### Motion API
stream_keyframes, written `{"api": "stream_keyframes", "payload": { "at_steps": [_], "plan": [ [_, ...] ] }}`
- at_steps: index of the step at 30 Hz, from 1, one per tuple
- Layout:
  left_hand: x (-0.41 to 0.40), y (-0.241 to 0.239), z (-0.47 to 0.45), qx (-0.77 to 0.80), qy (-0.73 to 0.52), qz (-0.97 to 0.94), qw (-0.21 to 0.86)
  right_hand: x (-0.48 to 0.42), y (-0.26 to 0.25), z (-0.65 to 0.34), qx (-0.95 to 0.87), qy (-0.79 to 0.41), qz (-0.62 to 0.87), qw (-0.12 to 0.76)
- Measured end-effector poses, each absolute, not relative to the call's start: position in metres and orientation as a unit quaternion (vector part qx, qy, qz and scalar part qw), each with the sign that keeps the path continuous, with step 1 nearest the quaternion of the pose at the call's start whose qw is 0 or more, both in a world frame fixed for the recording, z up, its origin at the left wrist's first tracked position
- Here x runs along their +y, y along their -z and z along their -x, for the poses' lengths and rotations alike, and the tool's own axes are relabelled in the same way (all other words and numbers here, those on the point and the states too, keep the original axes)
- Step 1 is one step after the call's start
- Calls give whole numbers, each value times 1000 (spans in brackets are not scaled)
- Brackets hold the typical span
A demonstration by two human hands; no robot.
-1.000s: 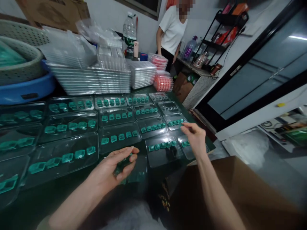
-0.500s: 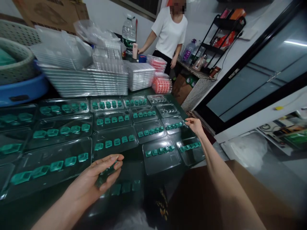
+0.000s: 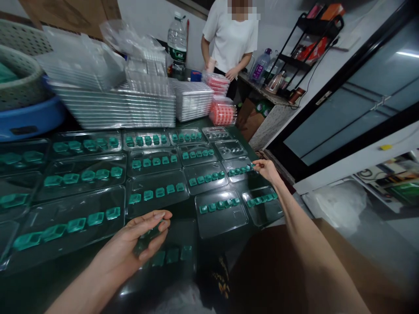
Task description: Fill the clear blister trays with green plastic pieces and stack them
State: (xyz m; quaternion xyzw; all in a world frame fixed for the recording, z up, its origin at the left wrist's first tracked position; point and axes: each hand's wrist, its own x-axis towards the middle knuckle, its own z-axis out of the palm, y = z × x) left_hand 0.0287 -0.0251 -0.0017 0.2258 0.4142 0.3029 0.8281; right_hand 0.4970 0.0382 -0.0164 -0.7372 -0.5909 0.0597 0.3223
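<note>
My left hand (image 3: 144,240) is curled palm inward over the near part of the table, with green translucent pieces (image 3: 146,239) partly showing between the thumb and fingers. My right hand (image 3: 265,168) reaches out to a clear plastic tray (image 3: 229,162) on the right. Its thumb and fingertips pinch a small green piece (image 3: 251,167) at the right end of that tray's row. Just nearer lies another clear tray (image 3: 258,210) holding a row of green pieces. Beyond, a clear tray (image 3: 231,149) has no green pieces in its hollows. Below my left hand, a tray (image 3: 183,229) is partly hidden.
Several more filled trays (image 3: 78,209) cover the dark table. Stacked clear trays (image 3: 121,107) and red-patterned packs (image 3: 223,111) stand behind, with a blue basin (image 3: 31,120) at left. A person in a white shirt (image 3: 229,32) stands beyond. A cardboard box (image 3: 340,248) is under my right arm.
My right fingertips have shifted slightly at the tray's right end. My left hand barely moves. The other person has drawn the pink cup closer and brought both hands together in front.
</note>
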Motion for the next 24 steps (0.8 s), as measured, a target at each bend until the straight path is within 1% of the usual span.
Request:
{"api": "stream_keyframes", "payload": {
  "at_steps": [9,17,24],
  "plan": [
    [-27,2,-32,436,-310,-235,812,42,25,-503,-619,-33,727,295],
    [-29,1,-32,411,-309,-249,821,46,36,-505,-641,-19,716,276],
    [-29,-3,-30,445,-323,-234,802,46,35,-514,-651,-24,725,224]
  ]
}}
